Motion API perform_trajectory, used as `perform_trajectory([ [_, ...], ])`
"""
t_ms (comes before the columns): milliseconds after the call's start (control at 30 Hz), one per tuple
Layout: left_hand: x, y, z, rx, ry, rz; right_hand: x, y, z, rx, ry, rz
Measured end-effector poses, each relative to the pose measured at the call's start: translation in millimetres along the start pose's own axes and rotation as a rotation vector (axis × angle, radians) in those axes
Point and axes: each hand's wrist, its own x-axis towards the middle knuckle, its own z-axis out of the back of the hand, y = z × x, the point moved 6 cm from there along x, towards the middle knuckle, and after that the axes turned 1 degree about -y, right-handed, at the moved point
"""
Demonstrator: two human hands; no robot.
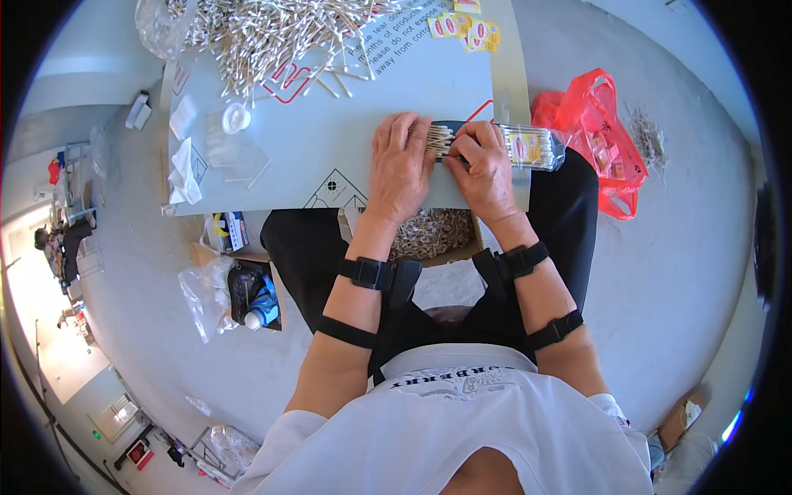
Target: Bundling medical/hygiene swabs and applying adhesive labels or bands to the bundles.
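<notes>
At the near edge of the grey board point(305, 157), my left hand point(398, 165) curls over one end of a small bundle of cotton swabs point(440, 140). My right hand point(482, 169) is closed at the other end, thumb and fingertips pinched against the swabs. A dark strip shows behind and under the bundle. Just right of my right hand lies a clear pack of cotton swabs point(538, 148) with a yellow label, reaching past the board's edge. A large heap of loose cotton swabs point(272, 45) covers the far left of the board.
Several yellow labels point(470, 31) lie at the far right. White tissue point(185, 173) and a small white round lid point(236, 118) rest at left. Below the board sits a box of swabs point(433, 235). A red plastic bag point(606, 136) is on the right, an open carton point(275, 297) on the left.
</notes>
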Motion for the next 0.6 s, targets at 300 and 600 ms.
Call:
perform_trajectory([
  [300,14,-3,19,0.068,-0.008,0.005,-11,-8,0,0.094,-0.035,-0.115],
  [600,33,0,18,0.069,0.031,-0.043,-13,-10,1,0.108,-0.046,-0.115],
])
